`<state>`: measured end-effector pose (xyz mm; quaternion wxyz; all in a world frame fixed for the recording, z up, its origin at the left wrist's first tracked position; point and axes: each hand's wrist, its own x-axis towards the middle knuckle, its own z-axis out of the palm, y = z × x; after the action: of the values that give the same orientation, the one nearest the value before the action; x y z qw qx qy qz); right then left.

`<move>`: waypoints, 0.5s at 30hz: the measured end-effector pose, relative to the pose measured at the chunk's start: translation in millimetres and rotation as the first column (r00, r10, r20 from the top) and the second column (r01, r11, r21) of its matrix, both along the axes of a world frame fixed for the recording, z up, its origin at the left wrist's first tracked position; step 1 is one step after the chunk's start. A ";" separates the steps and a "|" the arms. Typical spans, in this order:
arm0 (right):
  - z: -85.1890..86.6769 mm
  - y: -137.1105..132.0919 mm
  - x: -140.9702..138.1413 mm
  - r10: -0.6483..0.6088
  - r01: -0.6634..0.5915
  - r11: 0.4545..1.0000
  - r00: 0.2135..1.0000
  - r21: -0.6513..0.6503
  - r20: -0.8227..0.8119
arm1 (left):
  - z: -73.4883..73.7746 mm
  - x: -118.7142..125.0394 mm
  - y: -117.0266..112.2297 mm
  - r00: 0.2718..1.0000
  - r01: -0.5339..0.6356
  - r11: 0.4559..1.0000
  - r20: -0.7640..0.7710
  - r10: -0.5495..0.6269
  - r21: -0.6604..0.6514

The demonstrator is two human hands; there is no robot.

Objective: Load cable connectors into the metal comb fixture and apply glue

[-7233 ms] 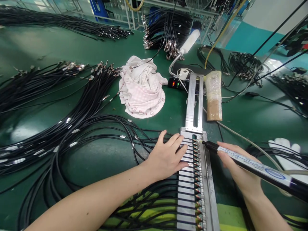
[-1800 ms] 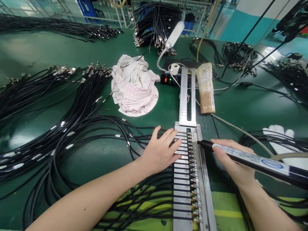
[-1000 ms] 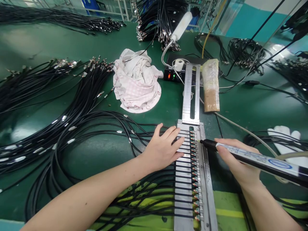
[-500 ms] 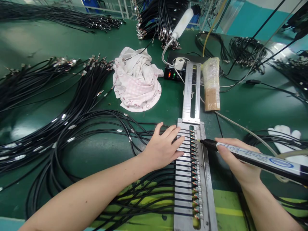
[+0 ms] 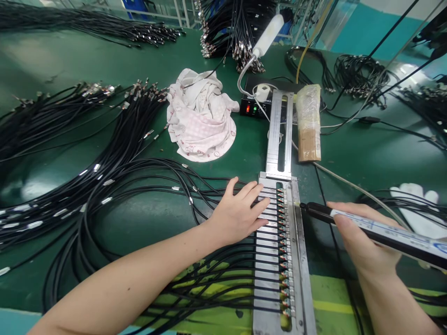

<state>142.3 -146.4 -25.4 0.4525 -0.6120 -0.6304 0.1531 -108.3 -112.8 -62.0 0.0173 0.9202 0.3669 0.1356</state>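
A metal fixture (image 5: 268, 274) holds a row of black cables (image 5: 226, 304) laid side by side. Their stripped coloured wire ends and small metal connectors (image 5: 284, 251) line up along its slot. My left hand (image 5: 239, 211) lies on the upper cables and the fixture's left side, fingers spread, gripping nothing. To the right of the fixture, my right hand (image 5: 366, 237) is closed around a black-and-white marker pen (image 5: 352, 221) with blue print. The pen's tip points left at the fixture's right rail, near the upper connectors; whether it touches cannot be told.
A crumpled pinkish-white cloth (image 5: 202, 123) lies beyond my left hand. Behind the fixture are a black control box (image 5: 253, 107) with red and green lights, a lamp (image 5: 268, 35) and a tape-wrapped block (image 5: 309, 123). Cable bundles (image 5: 118, 135) spread left; a white glove (image 5: 417, 204) lies right.
My right hand and the marker pen have moved right, drawing the tip away from the connectors. My left hand stays on the cables. The view has shifted slightly.
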 end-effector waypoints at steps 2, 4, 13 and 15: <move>0.2 0.2 0.6 0.045 -0.044 0.999 0.996 -0.011 0.074 | 0.1 -0.3 0.3 1.000 0.008 1.000 0.015 -0.008 0.010; 0.4 1.1 -0.1 0.080 -0.079 0.997 0.988 -0.010 0.132 | 0.4 -0.5 0.6 0.999 0.015 1.000 0.029 -0.016 0.017; -0.2 5.3 -7.1 0.113 -0.112 0.994 0.976 -0.011 0.184 | 0.5 0.3 0.5 1.000 0.008 1.000 0.027 -0.009 0.018; -0.9 5.7 -7.4 0.116 -0.115 0.993 0.975 -0.016 0.190 | 0.8 0.5 0.5 1.000 0.008 1.000 0.018 -0.008 0.009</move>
<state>135.0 -140.7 -26.3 0.3791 -0.5870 -0.7049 0.1214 -107.8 -112.3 -61.3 0.0169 0.9204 0.3625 0.1454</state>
